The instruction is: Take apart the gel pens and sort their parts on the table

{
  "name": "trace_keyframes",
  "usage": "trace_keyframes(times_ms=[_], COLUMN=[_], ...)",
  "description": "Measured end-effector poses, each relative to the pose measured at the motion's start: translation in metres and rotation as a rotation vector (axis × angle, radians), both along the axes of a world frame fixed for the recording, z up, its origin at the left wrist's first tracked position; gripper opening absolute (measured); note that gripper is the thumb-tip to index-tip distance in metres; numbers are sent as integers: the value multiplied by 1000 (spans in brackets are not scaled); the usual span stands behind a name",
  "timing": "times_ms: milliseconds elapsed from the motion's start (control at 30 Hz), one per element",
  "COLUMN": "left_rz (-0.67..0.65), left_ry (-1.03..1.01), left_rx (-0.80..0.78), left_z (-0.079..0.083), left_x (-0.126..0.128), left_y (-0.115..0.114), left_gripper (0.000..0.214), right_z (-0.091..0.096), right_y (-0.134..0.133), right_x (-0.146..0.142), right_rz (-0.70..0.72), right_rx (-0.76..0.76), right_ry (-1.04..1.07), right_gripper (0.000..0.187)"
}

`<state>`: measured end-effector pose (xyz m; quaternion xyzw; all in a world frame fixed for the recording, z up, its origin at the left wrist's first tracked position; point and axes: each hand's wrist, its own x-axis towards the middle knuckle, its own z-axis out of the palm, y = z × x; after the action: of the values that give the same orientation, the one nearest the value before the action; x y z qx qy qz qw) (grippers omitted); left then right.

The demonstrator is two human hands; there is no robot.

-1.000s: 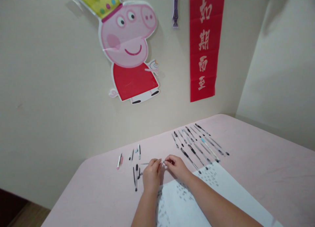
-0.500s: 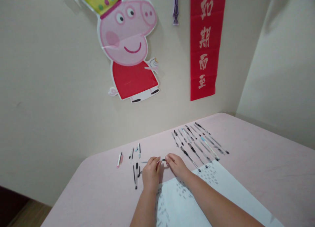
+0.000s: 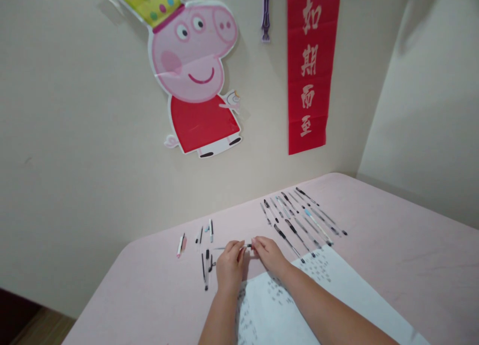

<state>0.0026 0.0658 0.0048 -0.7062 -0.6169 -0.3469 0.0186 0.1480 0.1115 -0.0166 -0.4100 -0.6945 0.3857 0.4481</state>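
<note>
A thin pen [image 3: 247, 245] is held roughly level just above the pink tabletop, its slim clear end sticking out to the left. My left hand [image 3: 229, 266] is closed around its middle. The fingers of my right hand [image 3: 267, 252] pinch the dark end; whether that is a cap or the pen's grip, I cannot tell. Left of my hands lie a few pen parts, among them a black pen cap [image 3: 211, 263], a black-ended tube [image 3: 206, 271] and a pink-and-white piece [image 3: 181, 246].
Several pens [image 3: 290, 235] lie in two slanting rows at the right. A white sheet [image 3: 344, 290] with dark marks spreads under my forearms on the pink table [image 3: 149, 285]. The wall behind carries a cartoon pig cutout [image 3: 202, 120] and a red banner [image 3: 310, 100].
Both hands keep their hold on the pen in nearly the same spot. The whole view has shifted slightly downward in the picture.
</note>
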Motion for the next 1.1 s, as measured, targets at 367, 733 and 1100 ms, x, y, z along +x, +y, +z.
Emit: trace_keyframes(times_ms=[367, 733, 1100], left_rz=[-16, -13, 1], left_ry=[10, -56, -42], left_rx=[-5, -6, -7], left_z=[0, -3, 0], left_x=[-1, -2, -1], left_y=[0, 1, 0], left_gripper=[24, 26, 25], right_z=[7, 6, 1], right_y=[-4, -3, -1], right_x=[-2, -2, 0], right_rz=[-5, -4, -2], right_rx=[65, 28, 31], right_ry=[-49, 17, -46], right_gripper=[21, 8, 28])
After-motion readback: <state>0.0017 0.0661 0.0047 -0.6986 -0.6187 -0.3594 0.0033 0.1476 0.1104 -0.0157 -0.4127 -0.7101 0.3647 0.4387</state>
